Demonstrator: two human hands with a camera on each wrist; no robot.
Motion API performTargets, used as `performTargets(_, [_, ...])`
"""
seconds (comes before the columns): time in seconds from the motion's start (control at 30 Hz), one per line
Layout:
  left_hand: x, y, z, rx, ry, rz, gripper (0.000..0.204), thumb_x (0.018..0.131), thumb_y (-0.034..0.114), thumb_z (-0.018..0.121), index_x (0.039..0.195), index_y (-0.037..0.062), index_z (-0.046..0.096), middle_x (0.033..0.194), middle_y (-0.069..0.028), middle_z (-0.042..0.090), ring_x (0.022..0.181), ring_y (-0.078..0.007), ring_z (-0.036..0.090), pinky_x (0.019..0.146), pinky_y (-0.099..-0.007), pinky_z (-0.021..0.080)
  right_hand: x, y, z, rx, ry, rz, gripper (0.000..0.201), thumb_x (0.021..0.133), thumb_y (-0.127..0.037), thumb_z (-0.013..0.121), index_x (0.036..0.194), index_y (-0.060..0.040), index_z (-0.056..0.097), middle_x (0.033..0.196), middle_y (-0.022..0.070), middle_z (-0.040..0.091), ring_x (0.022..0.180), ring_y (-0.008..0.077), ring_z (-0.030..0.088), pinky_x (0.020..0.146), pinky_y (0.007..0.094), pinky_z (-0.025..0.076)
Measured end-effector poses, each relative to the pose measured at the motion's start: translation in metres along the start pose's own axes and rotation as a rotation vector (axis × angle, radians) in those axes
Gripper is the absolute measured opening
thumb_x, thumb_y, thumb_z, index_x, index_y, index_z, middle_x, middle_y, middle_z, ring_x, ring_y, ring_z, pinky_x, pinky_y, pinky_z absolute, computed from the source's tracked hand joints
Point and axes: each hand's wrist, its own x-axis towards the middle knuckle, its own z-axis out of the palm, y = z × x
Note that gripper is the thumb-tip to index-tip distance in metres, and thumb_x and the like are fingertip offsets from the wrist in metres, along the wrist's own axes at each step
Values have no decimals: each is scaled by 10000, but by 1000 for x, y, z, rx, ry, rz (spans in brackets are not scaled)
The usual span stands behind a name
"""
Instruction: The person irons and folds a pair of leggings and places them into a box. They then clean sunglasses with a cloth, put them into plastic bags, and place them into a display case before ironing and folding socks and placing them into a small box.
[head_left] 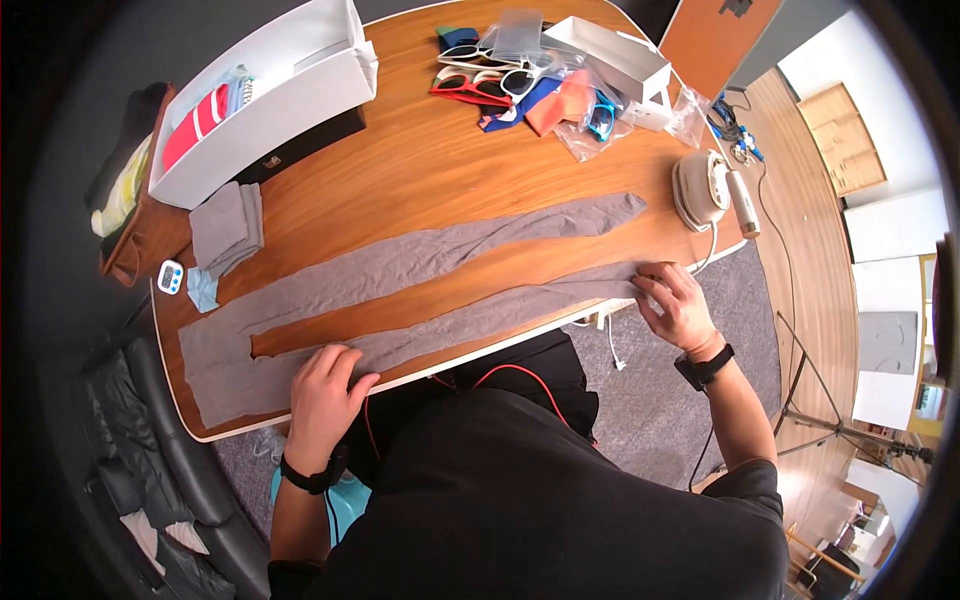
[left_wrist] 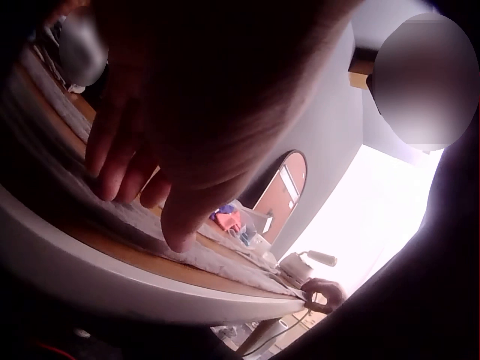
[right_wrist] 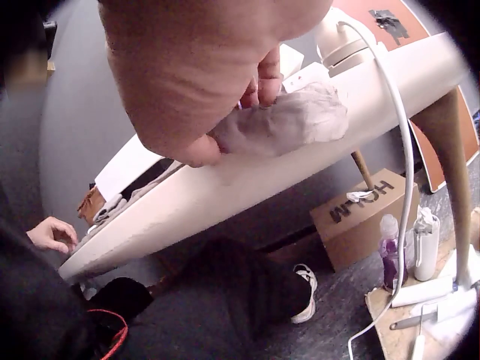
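Grey tights (head_left: 380, 268) lie spread flat on the wooden table (head_left: 400, 165), waist end at the left and both legs stretching right. The far leg is wrinkled, and the near leg runs along the table's front edge. My right hand (head_left: 675, 308) pinches the foot end of the near leg between thumb and fingers; in the right wrist view the grey toe (right_wrist: 311, 120) sticks out past the fingers. My left hand (head_left: 325, 395) rests on the near leg close to the waist part, its fingers relaxed and holding nothing.
Beyond the right hand stands a white garment steamer (head_left: 702, 190) with a cord. Sunglasses (head_left: 480, 85), colourful cloths and a white box (head_left: 610, 65) lie at the back. At the left are a long white box (head_left: 330, 85), folded grey cloths (head_left: 225, 225) and a timer (head_left: 171, 277).
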Motion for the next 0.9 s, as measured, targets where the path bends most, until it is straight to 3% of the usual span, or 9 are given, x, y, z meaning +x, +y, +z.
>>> performTargets(0.13, [-2,1,2,5,7,-3,352,838,209,880,1083,11,724,1114,-138,705,1029,-361,705,882,-439,580,-2,6,-3,37,21,-36,278,766,14,774,1039,-22,730,1090,131,708,991,352,696,865,452,581])
performTargets(0.3, [-7,-4,-3,-16,6,-34,352,862,221,863,1106,16,713,1129,-131,705,1043,-364,705,881,-439,595,3,3,-5,219,143,266,185,853,79,669,1025,19,695,1099,181,702,1050,365,685,964,421,535])
performTargets(0.33, [-8,-5,-2,-17,14,-33,350,866,221,860,1107,15,712,1130,-131,706,1038,-364,707,872,-438,598,11,-5,-13,269,187,273,105,930,47,635,1024,16,669,1010,158,702,959,319,701,901,383,538])
performTargets(0.4, [-10,-7,-3,-24,22,-30,348,870,221,858,1109,15,710,1131,-132,708,1032,-365,710,864,-438,600,-2,9,-13,440,115,517,63,1027,-28,602,1037,10,651,906,98,695,866,210,696,827,322,528])
performTargets(0.43, [-11,-8,-3,-32,31,-34,348,871,222,858,1106,14,710,1129,-132,710,1023,-367,712,861,-441,601,-3,14,-10,641,136,602,115,1083,-105,607,1056,-6,658,851,14,679,778,93,637,713,256,482])
performTargets(0.53, [-11,-9,-4,-40,53,-25,346,872,226,851,1099,11,703,1110,-132,705,1005,-363,712,849,-448,598,5,26,-13,868,132,699,109,1087,-119,637,1063,-19,675,858,-38,669,725,30,567,647,225,431])
performTargets(0.67, [-11,-10,-2,-33,53,-28,352,870,225,847,1104,8,699,1097,-137,701,980,-365,712,834,-456,596,23,27,-32,888,-124,843,108,1074,-117,677,1082,-20,724,831,-82,655,657,-5,505,575,200,379])
performTargets(0.8, [-10,-9,-4,-44,20,-61,368,863,221,869,1116,-3,724,1138,-149,720,1029,-372,725,874,-444,603,34,22,-43,757,-218,889,126,1068,-119,689,1051,-3,737,791,-75,647,654,-12,522,548,196,376])
performTargets(0.9, [-9,-8,-6,-42,7,-60,372,859,222,870,1116,-4,722,1138,-151,719,1040,-374,722,882,-446,600,33,33,-32,536,-184,808,134,1053,-106,667,1041,17,718,748,-25,653,679,42,591,616,246,476])
